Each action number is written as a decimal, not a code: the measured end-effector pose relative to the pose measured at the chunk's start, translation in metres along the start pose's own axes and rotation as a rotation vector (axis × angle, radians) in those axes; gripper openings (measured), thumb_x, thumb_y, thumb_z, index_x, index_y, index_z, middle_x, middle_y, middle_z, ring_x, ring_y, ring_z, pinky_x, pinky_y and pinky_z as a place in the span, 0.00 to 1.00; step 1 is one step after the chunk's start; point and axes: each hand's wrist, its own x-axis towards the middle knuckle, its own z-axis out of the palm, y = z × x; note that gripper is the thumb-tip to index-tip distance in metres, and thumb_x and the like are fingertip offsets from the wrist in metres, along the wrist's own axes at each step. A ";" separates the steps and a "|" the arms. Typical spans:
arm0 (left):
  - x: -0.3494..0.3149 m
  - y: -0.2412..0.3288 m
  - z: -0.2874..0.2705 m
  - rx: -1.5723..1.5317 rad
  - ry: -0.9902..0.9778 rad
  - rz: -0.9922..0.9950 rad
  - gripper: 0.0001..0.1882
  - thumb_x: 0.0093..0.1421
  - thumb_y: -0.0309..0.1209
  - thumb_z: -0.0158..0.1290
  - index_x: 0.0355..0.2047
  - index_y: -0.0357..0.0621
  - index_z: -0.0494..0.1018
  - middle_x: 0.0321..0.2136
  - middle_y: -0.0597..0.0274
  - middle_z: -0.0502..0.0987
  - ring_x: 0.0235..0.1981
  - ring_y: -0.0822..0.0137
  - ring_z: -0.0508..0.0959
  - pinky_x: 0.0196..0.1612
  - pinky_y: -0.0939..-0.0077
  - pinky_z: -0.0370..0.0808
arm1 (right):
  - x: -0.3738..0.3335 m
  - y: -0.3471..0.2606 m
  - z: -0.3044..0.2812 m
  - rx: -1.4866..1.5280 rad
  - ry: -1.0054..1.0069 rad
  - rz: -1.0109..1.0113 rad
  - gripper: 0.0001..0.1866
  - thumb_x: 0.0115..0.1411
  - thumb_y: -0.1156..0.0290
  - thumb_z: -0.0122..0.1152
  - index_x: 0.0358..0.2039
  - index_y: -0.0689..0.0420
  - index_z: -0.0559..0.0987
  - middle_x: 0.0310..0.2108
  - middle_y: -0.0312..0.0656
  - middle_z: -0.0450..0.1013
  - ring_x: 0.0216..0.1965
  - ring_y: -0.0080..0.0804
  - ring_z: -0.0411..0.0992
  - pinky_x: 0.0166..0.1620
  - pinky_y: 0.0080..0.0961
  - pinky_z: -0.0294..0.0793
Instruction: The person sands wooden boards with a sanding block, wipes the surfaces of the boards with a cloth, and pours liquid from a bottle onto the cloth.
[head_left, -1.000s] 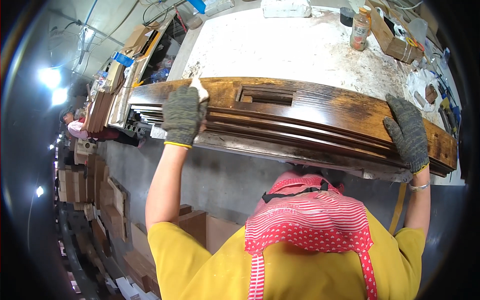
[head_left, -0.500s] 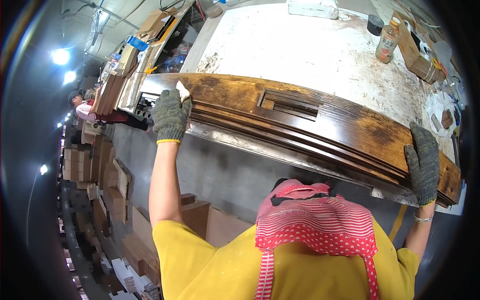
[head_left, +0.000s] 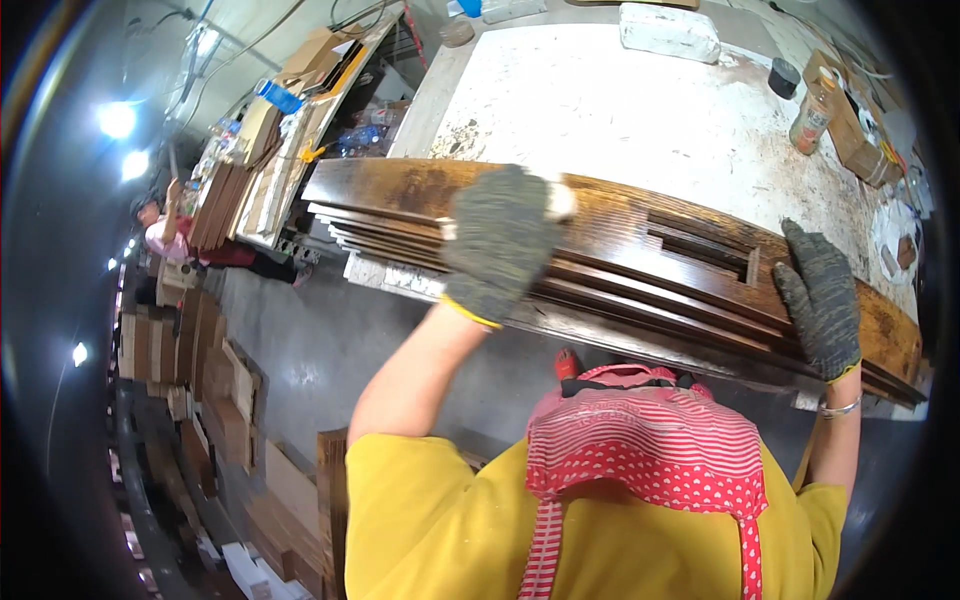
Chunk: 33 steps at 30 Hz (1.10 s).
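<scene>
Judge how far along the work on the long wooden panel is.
Done, seemingly: the wooden panel is dark brown across its middle. In hand: the left hand, gloved, holds a white pad against it while the right hand steadies it. Left, probably: its lighter, patchy ends.

Count, head view: two gloved hands are showing, left hand (head_left: 497, 243) and right hand (head_left: 822, 297). One long dark wooden panel (head_left: 640, 262) is lying across the near edge of one white tabletop (head_left: 620, 110). On the far tabletop are sitting one white block (head_left: 669, 31), one bottle (head_left: 810, 104) and one dark cup (head_left: 784, 76). One other person (head_left: 165, 235) is working far left.
</scene>
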 end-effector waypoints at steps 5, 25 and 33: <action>-0.045 -0.165 -0.008 0.339 -0.245 -0.167 0.16 0.61 0.42 0.52 0.41 0.42 0.74 0.34 0.48 0.75 0.36 0.47 0.74 0.38 0.53 0.71 | -0.001 -0.001 -0.001 0.049 0.000 0.068 0.23 0.61 0.66 0.59 0.57 0.57 0.74 0.52 0.50 0.73 0.55 0.49 0.67 0.61 0.39 0.62; -0.083 -0.302 -0.016 0.395 -0.403 -0.489 0.24 0.61 0.47 0.52 0.47 0.39 0.73 0.43 0.46 0.76 0.42 0.46 0.76 0.47 0.54 0.73 | -0.013 0.034 0.018 0.115 -0.010 0.207 0.18 0.67 0.70 0.52 0.56 0.59 0.74 0.58 0.43 0.70 0.60 0.37 0.65 0.65 0.31 0.61; -0.032 -0.129 -0.003 0.093 -0.412 -0.137 0.20 0.57 0.40 0.56 0.46 0.42 0.73 0.45 0.48 0.74 0.47 0.47 0.72 0.50 0.53 0.68 | 0.028 -0.048 0.017 -0.004 -0.021 0.132 0.20 0.64 0.65 0.56 0.55 0.56 0.75 0.52 0.48 0.73 0.56 0.46 0.67 0.60 0.38 0.63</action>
